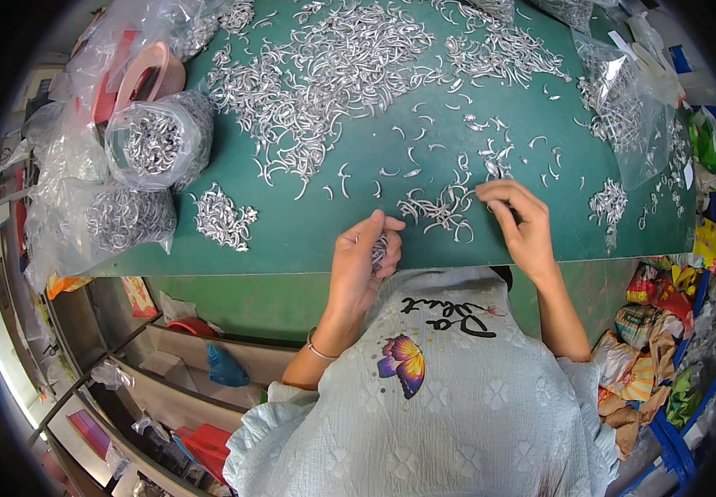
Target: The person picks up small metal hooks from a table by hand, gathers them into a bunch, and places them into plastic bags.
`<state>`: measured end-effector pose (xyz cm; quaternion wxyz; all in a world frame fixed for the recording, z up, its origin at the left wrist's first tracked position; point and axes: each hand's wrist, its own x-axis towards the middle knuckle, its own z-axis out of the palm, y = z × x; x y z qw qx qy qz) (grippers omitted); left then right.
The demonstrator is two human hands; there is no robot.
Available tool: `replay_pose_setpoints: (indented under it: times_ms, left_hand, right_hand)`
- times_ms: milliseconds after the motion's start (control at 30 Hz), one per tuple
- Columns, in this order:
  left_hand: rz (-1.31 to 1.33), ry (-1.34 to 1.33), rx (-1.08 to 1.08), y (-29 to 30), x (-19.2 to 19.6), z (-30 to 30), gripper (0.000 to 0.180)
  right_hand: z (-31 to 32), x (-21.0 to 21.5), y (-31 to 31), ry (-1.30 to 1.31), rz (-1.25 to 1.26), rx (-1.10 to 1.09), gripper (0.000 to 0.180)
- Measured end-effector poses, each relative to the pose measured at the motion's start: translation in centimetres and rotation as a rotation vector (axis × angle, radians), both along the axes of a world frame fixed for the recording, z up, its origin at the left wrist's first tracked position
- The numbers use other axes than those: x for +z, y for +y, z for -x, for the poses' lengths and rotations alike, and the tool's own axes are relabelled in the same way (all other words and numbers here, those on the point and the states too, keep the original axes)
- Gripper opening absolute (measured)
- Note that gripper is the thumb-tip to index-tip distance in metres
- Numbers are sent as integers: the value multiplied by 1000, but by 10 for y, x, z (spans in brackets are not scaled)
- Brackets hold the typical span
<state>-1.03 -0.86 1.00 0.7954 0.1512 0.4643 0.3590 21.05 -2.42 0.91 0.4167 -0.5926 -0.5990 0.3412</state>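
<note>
My left hand (360, 258) is closed around a bunch of small curved silver metal pieces (379, 251), which show between the fingers and palm at the table's near edge. To its right, my right hand (522, 217) is bent with thumb and fingertips drawn together at the right side of a small heap of curved metal pieces (441, 209). Whatever lies between those fingertips is too small to make out. Farther off, a large spread of the same pieces (333, 74) covers the green table (292, 224).
At left stand clear plastic bags (155, 145) full of metal pieces and a pink basket (159, 70). Small piles lie at left (222, 217) and right (608, 201). A filled bag (623, 108) is at the far right. Shelves (184, 356) are below left.
</note>
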Motion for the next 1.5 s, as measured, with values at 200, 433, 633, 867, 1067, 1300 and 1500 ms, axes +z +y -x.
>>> replay_pose_setpoints:
  times_ms: [200, 433, 633, 867, 1067, 1300, 1500]
  left_hand:
    - [138, -171, 122, 1, -1, 0, 26]
    - [109, -243, 110, 9, -5, -5, 28]
    - [106, -215, 70, 31, 11, -25, 38]
    - [121, -204, 29, 68, 10, -45, 34]
    - [155, -252, 79, 93, 4, -55, 34]
    - [220, -278, 126, 105, 0, -59, 33]
    - [236, -252, 121, 107, -6, -59, 32]
  right_hand:
    - [-3, 4, -4, -497, -190, 111, 17]
    - [-34, 5, -1, -361, -184, -42, 13]
    - [-95, 44, 48, -94, -84, -320, 13]
    - [-214, 126, 201, -69, -310, -336, 19]
    - [-256, 119, 284, -623, -25, -222, 30]
    - [-247, 119, 286, -793, 194, -2, 50]
    - [-250, 106, 285, -664, 147, -61, 51]
